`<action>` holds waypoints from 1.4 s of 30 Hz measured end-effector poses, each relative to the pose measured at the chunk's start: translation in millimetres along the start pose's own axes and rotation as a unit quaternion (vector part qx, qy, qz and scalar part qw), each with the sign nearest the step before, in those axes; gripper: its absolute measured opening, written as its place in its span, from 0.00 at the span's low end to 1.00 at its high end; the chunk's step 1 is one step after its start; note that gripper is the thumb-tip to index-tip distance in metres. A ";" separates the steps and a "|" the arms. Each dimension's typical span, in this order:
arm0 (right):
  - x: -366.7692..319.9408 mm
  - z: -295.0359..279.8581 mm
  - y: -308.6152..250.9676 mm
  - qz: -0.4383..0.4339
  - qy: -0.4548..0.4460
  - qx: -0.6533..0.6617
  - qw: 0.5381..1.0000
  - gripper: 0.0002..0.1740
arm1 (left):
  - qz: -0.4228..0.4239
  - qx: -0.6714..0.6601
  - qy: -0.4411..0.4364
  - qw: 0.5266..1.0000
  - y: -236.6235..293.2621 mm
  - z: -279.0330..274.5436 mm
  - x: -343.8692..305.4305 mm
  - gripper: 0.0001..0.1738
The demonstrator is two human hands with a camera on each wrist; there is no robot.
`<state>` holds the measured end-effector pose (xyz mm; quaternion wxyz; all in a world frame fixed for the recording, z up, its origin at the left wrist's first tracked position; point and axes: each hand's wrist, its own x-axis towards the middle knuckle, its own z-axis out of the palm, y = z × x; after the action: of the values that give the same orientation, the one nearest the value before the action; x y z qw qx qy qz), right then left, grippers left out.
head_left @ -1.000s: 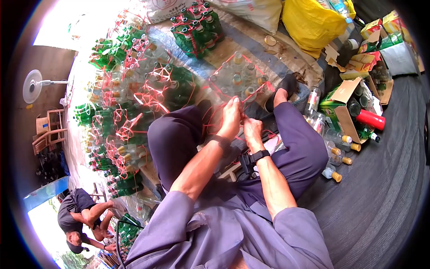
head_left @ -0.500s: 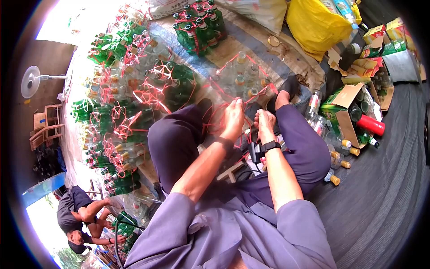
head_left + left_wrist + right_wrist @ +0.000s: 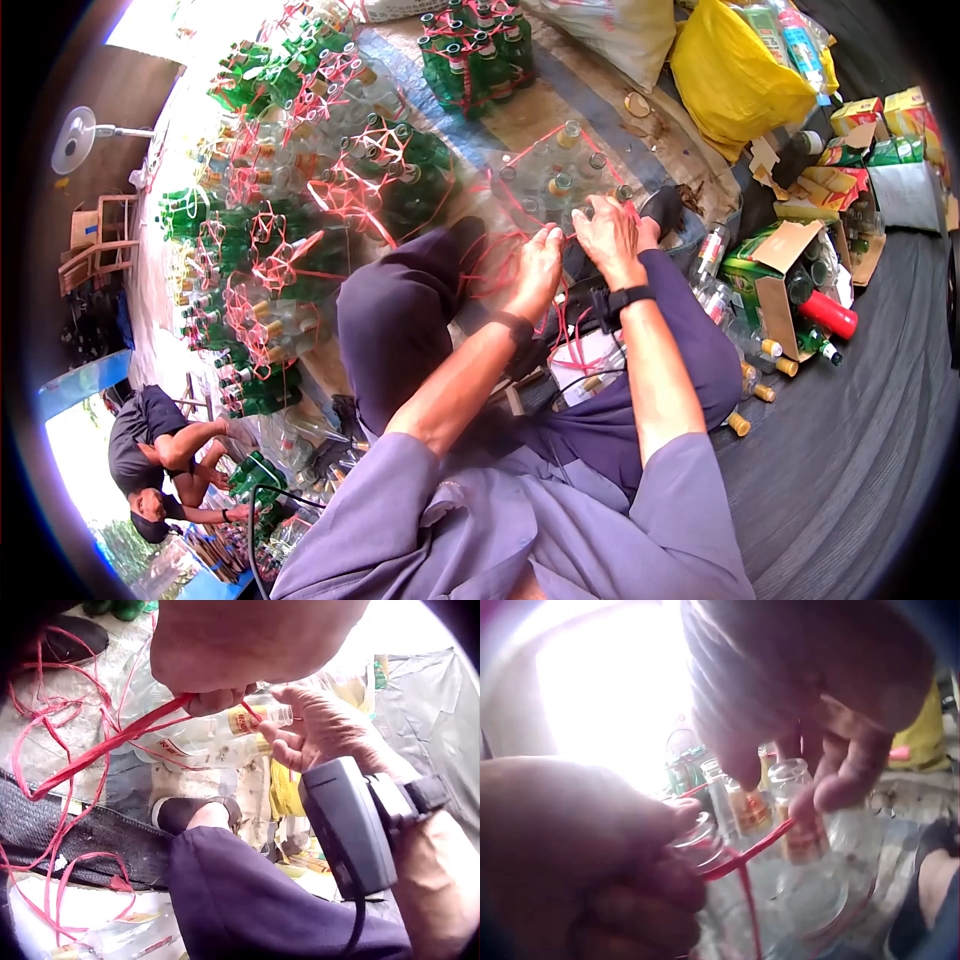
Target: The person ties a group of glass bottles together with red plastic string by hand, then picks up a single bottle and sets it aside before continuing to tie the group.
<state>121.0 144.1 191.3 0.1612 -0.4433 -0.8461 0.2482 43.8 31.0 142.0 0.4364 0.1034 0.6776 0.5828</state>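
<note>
Several clear bottles point(image 3: 560, 186) stand grouped inside a loop of red strap point(image 3: 751, 851). My left hand point(image 3: 535, 275) point(image 3: 255, 645) grips the strap beside the group, its fingers curled; in the right wrist view this hand point(image 3: 592, 847) is large at the left. Loose strap point(image 3: 90, 754) trails below it. My right hand point(image 3: 608, 238) point(image 3: 337, 735) is at a corner bottle's neck point(image 3: 277, 715). In the right wrist view, the right hand point(image 3: 810, 675) has thumb and fingers apart around the bottle mouths, one fingertip touching the strap.
Strapped green bottles point(image 3: 478, 62) stand beyond the clear group, with many more bundles point(image 3: 260, 250) at left. Rightward are a yellow bag point(image 3: 735, 75), an opened carton point(image 3: 775, 285) and lying bottles. Another person point(image 3: 165, 450) crouches at lower left.
My right hand has moved away from the left hand and up to the corner bottle's neck. The left hand keeps its grip on the strap. The head view has shifted slightly.
</note>
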 end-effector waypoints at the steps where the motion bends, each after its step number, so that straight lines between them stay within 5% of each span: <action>1: 7.5 -4.3 -1.2 0.027 -0.084 -0.030 0.996 0.21 | 0.017 0.015 -0.002 1.000 -3.4 -0.7 2.0 0.21; 8: 35.0 -6.1 -7.8 -0.031 -0.226 -0.120 0.966 0.12 | 0.017 0.014 -0.001 1.000 2.9 -3.6 -1.6 0.20; 29: 26.1 -7.6 -3.3 -0.045 -0.280 -0.150 0.947 0.10 | 0.040 0.094 -0.034 0.994 10.8 -13.8 0.5 0.24; 37: 32.5 -15.1 -6.2 -0.044 -0.353 -0.162 0.921 0.18 | 0.037 0.096 -0.036 0.994 21.0 -14.0 -3.7 0.25; 41: 39.2 -35.0 -24.0 0.061 -0.350 -0.144 0.924 0.22 | 0.021 0.094 -0.020 0.995 24.7 -12.2 -7.9 0.25; 42: 43.2 -36.9 -23.6 0.005 -0.323 -0.164 0.932 0.22 | 0.017 0.088 -0.017 0.996 23.5 -11.7 -7.6 0.26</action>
<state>99.4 178.8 237.3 -0.1969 -0.3642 -0.8790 0.2367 31.4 24.9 165.5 0.4276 0.1628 0.7168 0.5262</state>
